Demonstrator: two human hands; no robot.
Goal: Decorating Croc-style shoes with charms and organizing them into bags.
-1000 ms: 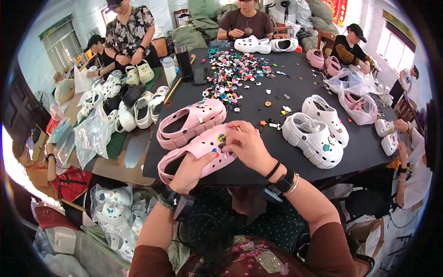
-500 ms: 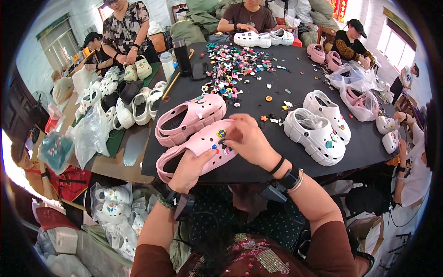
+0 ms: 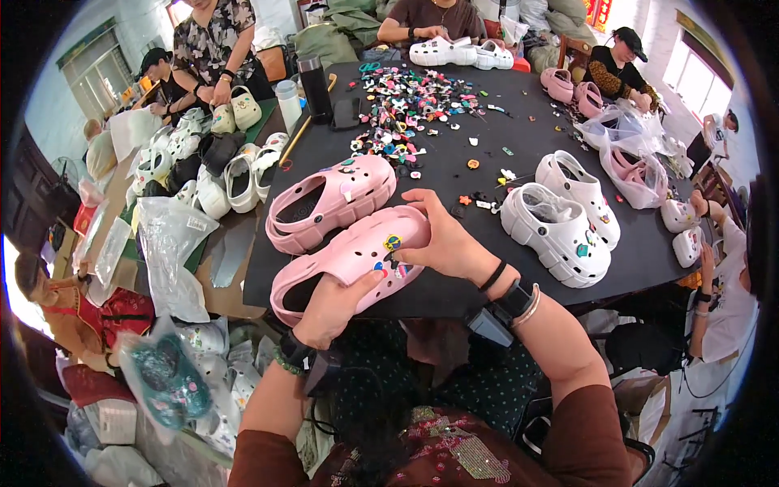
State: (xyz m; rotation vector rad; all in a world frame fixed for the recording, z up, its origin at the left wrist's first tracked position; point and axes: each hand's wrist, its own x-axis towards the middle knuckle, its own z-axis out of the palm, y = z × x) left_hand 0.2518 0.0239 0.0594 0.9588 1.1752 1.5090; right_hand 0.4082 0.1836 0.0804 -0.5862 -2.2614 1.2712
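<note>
The near pink clog (image 3: 372, 243) lies at the table's front edge, its toe to the right, with several small charms on its upper. My left hand (image 3: 331, 307) grips it by the opening, thumb on the upper beside a blue charm (image 3: 378, 266). My right hand (image 3: 454, 246) is wrapped round the toe. Its thumb presses near a round yellow-and-blue charm (image 3: 393, 242), and the fingers reach over the far side. The second pink clog (image 3: 333, 201), also with charms, rests just beyond. To the right stand two white clogs (image 3: 560, 243) with charms.
A heap of loose charms (image 3: 414, 105) spreads over the black table (image 3: 479, 284). Behind the pink clogs are a black bottle (image 3: 314, 89), a white bottle (image 3: 289, 105) and a phone (image 3: 346, 113). White clogs crowd the left table. Several co-workers sit or stand around.
My right hand has gone from a pinch at the charms to a wider grip round the toe. At the left, a bag with green clogs has dropped lower, toward the bagged white clogs.
</note>
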